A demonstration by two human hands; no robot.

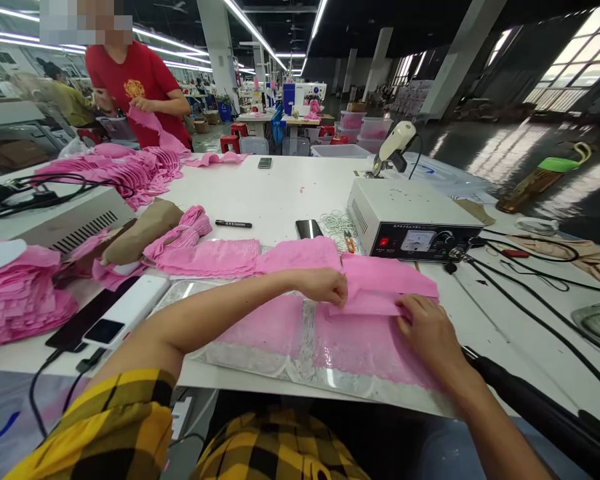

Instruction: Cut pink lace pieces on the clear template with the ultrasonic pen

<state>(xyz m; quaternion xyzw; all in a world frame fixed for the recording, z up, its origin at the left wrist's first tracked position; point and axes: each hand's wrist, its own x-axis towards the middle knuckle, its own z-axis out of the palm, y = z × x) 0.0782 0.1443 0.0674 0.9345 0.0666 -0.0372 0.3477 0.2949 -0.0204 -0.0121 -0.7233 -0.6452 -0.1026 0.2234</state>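
My left hand (325, 285) is closed in a pinch on the left edge of a folded pink fabric piece (385, 283). My right hand (427, 330) grips the same piece at its near right corner, fingers curled over it. The piece lies on a shiny metal plate (300, 370) covered with flat pink lace fabric (280, 327). Behind it are stacked pink lace pieces (215, 257) and another pink piece (300, 255).
A white control box (405, 217) with a handheld tool (395, 143) stands at right, cables (530, 313) trailing. A black marker (233, 224), phone (309, 229), power bank (125, 312) and pink stacks (20, 297) are at left. A person in a red shirt (135, 87) handles pink fabric across the table.
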